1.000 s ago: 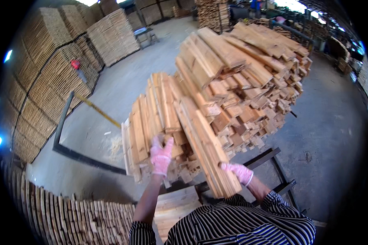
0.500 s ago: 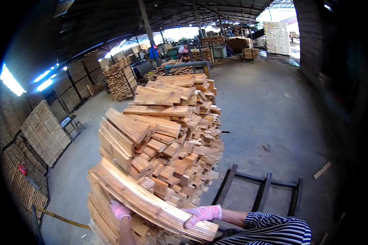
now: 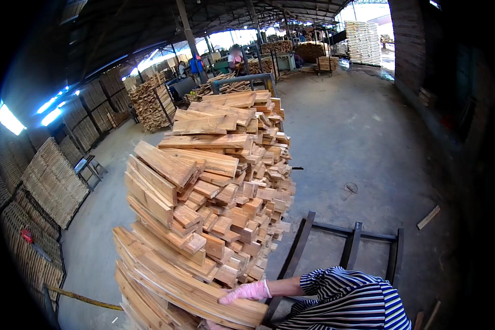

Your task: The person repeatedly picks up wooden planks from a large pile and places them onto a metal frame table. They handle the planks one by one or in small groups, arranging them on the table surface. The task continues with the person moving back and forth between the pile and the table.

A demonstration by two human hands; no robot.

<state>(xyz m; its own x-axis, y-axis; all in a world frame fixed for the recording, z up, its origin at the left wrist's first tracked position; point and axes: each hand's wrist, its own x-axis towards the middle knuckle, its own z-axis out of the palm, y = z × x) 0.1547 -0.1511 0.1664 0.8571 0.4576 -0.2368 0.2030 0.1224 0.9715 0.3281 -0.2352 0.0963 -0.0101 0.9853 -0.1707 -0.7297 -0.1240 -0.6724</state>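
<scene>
Right hand (image 3: 246, 291) grips boards (image 3: 190, 290) near end; wide floor (image 3: 363, 148) right of woodpile (image 3: 225, 203).

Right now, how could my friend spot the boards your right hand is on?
Find the big wood pile in the middle, then look down to its near end, at the bottom of the picture. There, some long boards slant down to the right. Unlike their neighbours, these have the right hand, in a pink glove, on them.
</scene>
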